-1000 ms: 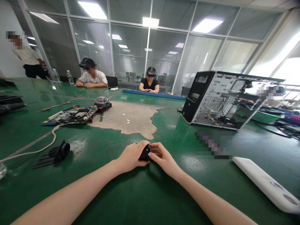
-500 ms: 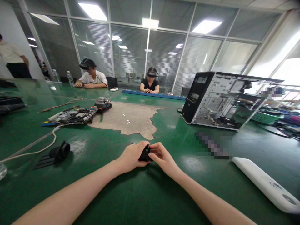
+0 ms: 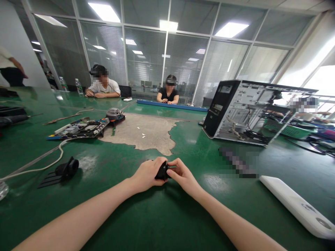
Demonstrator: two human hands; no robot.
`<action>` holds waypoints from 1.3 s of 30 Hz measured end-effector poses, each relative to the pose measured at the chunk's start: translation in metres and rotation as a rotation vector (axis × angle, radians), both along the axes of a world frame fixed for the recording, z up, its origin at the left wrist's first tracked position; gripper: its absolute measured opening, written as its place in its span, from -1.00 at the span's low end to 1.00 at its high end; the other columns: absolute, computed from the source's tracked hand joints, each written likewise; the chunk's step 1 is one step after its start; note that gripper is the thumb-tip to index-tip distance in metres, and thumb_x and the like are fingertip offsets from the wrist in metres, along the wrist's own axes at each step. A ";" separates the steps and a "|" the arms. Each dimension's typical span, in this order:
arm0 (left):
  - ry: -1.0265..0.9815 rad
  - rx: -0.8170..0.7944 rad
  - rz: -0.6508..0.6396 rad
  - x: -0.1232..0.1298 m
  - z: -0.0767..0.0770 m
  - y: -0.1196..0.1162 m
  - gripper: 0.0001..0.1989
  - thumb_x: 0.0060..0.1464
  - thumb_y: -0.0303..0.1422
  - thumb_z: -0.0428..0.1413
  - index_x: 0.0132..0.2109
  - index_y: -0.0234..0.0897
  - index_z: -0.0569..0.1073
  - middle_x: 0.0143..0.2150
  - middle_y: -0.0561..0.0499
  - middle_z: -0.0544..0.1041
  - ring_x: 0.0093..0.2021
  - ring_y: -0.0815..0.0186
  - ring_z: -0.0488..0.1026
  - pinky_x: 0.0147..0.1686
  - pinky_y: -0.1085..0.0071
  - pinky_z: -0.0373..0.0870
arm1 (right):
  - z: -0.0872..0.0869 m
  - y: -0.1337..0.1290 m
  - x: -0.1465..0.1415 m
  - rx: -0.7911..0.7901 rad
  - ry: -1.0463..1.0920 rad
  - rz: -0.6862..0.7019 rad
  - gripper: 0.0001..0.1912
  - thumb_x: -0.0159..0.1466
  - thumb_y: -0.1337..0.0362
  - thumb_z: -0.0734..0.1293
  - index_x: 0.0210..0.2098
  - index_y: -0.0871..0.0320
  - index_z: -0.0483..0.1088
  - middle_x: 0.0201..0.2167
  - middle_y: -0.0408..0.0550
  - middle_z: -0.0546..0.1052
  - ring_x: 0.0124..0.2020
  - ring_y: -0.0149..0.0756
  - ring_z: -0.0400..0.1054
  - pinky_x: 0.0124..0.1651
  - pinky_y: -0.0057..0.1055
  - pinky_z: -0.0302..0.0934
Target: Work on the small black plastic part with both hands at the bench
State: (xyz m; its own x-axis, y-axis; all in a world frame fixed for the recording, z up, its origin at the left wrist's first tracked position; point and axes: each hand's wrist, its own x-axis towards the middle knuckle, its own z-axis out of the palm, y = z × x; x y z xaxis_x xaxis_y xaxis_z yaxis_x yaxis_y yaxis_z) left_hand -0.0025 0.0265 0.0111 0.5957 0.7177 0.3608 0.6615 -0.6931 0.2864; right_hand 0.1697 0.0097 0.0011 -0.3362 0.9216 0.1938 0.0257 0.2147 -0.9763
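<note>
Near the middle of the green table, my left hand (image 3: 148, 175) is wrapped round a small black part (image 3: 162, 170), its kind not clear. From the other side my right hand (image 3: 183, 176) pinches the same part's right end between thumb and fingers. Most of the part is covered by my fingers. Off to the left lies another black piece (image 3: 66, 170) with a round collar and flat prongs.
A circuit board (image 3: 81, 128) and a cooling fan (image 3: 114, 115) lie at the left, by a bare patch (image 3: 146, 132). An opened computer case (image 3: 235, 111) stands at the right, behind a white phone-shaped object (image 3: 293, 202). Two people (image 3: 104, 85) sit across the table.
My hands stay in nearly the same place on the black part. At the far left, a standing person has shifted a little to the left.
</note>
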 end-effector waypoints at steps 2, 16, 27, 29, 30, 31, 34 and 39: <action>-0.001 -0.002 0.003 0.000 0.000 0.000 -0.47 -0.15 -0.28 0.14 -0.03 -0.20 0.11 -0.13 0.01 0.37 -0.24 0.18 0.39 -0.34 0.39 0.23 | 0.000 0.001 -0.001 0.009 -0.013 -0.018 -0.78 0.11 0.19 0.29 -0.30 0.11 0.19 -0.31 -0.14 0.35 -0.30 -0.38 0.31 -0.23 -0.37 0.23; 0.008 0.014 0.005 0.000 -0.001 0.001 -0.47 -0.14 -0.28 0.13 -0.02 -0.20 0.11 -0.14 0.01 0.37 -0.25 0.17 0.40 -0.34 0.38 0.24 | 0.000 0.002 0.001 -0.044 0.051 0.048 -0.76 0.08 0.20 0.32 -0.32 0.11 0.18 -0.33 -0.16 0.35 -0.31 -0.38 0.32 -0.23 -0.34 0.25; 0.004 -0.005 -0.002 -0.001 -0.001 0.001 -0.46 -0.15 -0.28 0.14 -0.01 -0.19 0.10 -0.12 0.02 0.37 -0.24 0.18 0.40 -0.33 0.39 0.24 | 0.004 0.003 0.002 -0.046 0.003 0.069 -0.68 0.03 0.22 0.36 -0.28 0.12 0.18 -0.27 -0.11 0.35 -0.22 -0.33 0.30 -0.16 -0.31 0.22; 0.012 -0.009 0.003 -0.001 -0.001 0.002 -0.45 -0.16 -0.29 0.14 -0.01 -0.19 0.10 -0.14 0.02 0.38 -0.24 0.18 0.40 -0.34 0.40 0.23 | 0.004 0.002 0.002 -0.039 0.017 0.088 -0.66 0.00 0.26 0.39 -0.30 0.11 0.17 -0.27 -0.13 0.34 -0.21 -0.34 0.29 -0.16 -0.34 0.22; 0.014 -0.010 0.006 0.000 -0.001 0.002 -0.45 -0.16 -0.29 0.14 -0.02 -0.19 0.10 -0.14 0.02 0.38 -0.24 0.18 0.40 -0.34 0.40 0.23 | 0.004 0.002 0.002 -0.043 0.024 0.084 -0.65 -0.01 0.26 0.39 -0.30 0.11 0.16 -0.26 -0.14 0.34 -0.22 -0.35 0.30 -0.18 -0.35 0.22; 0.013 -0.011 0.009 0.000 -0.001 0.002 -0.46 -0.16 -0.28 0.13 -0.02 -0.19 0.10 -0.15 0.02 0.38 -0.24 0.18 0.40 -0.34 0.40 0.23 | 0.003 0.003 0.002 -0.051 0.030 0.077 -0.66 0.00 0.25 0.38 -0.31 0.11 0.16 -0.27 -0.14 0.34 -0.23 -0.35 0.30 -0.20 -0.36 0.23; 0.003 -0.008 0.014 0.000 -0.001 0.001 -0.49 -0.12 -0.24 0.11 -0.02 -0.19 0.11 -0.15 0.01 0.38 -0.24 0.18 0.40 -0.34 0.40 0.23 | 0.002 0.003 0.000 -0.068 0.040 0.044 -0.74 0.07 0.19 0.32 -0.33 0.11 0.17 -0.32 -0.16 0.35 -0.29 -0.38 0.31 -0.26 -0.37 0.24; -0.003 -0.005 0.001 0.000 0.000 0.000 -0.48 -0.14 -0.26 0.13 -0.03 -0.19 0.11 -0.13 0.01 0.37 -0.24 0.18 0.39 -0.34 0.39 0.23 | 0.002 0.004 0.000 -0.053 0.010 0.000 -0.73 0.08 0.17 0.31 -0.28 0.11 0.20 -0.31 -0.14 0.36 -0.28 -0.37 0.30 -0.23 -0.37 0.23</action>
State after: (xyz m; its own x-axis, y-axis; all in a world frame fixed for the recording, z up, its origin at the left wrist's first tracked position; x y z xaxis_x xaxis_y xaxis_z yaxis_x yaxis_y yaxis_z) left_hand -0.0020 0.0265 0.0106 0.5937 0.7201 0.3590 0.6617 -0.6908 0.2913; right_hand 0.1696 0.0135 0.0028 -0.3343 0.9308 0.1482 0.0156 0.1626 -0.9866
